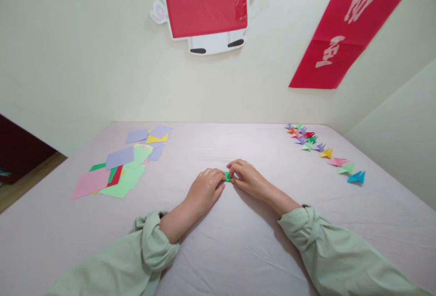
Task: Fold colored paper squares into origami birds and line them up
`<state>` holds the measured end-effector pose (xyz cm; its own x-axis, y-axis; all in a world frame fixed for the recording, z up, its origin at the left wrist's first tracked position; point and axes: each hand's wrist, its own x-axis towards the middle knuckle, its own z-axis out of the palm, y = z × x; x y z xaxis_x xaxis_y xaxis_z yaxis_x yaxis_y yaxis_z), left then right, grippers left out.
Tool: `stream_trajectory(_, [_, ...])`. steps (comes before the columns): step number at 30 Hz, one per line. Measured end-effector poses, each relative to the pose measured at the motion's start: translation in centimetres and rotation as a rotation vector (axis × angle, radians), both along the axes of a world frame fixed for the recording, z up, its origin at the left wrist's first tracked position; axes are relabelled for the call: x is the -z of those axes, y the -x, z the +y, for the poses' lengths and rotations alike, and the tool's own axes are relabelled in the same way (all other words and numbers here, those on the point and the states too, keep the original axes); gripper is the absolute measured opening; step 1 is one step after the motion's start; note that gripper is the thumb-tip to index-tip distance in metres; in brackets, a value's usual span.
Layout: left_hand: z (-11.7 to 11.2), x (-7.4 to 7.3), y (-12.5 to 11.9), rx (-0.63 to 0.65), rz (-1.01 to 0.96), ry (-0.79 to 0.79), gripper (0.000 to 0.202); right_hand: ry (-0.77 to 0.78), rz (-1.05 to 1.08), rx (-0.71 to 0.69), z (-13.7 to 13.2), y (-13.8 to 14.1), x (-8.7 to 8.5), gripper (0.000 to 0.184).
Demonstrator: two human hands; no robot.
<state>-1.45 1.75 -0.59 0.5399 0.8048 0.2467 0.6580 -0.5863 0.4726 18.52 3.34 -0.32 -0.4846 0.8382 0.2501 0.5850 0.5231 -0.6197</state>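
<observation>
A small green folded paper piece [227, 177] lies on the pale pink cloth-covered table [221, 241], mostly hidden between my fingers. My left hand [203, 189] has its fingers curled down and presses on the piece's left side. Its right side is pinched by the bent fingers of my right hand [248, 178]. Both wrists rest on the cloth, and pale green sleeves cover my forearms.
Several flat paper sheets [119, 168] in pink, green, lilac, yellow and red lie spread at the left. A row of several small folded paper figures [323, 153] runs along the right side, ending in a blue figure [356, 177]. Red banners hang on the wall behind.
</observation>
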Motion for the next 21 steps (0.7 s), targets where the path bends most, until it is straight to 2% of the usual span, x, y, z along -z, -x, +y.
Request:
stream_trajectory(5, [-0.5,-0.7,0.1,-0.003,0.107,-0.004,0.022,-0.006,0.01,0.028,0.3,-0.1,0.4,0.012])
stream_trajectory(15, [-0.6,-1.0,0.1,-0.039,0.131,-0.011,0.016,-0.03,0.026,0.141,0.4,0.7,1.6,0.012])
stream_trajectory(21, [-1.5,-1.1,-0.1,0.02,0.258,-0.063,0.025,-0.057,0.033,0.171,0.5,1.0,2.1,0.01])
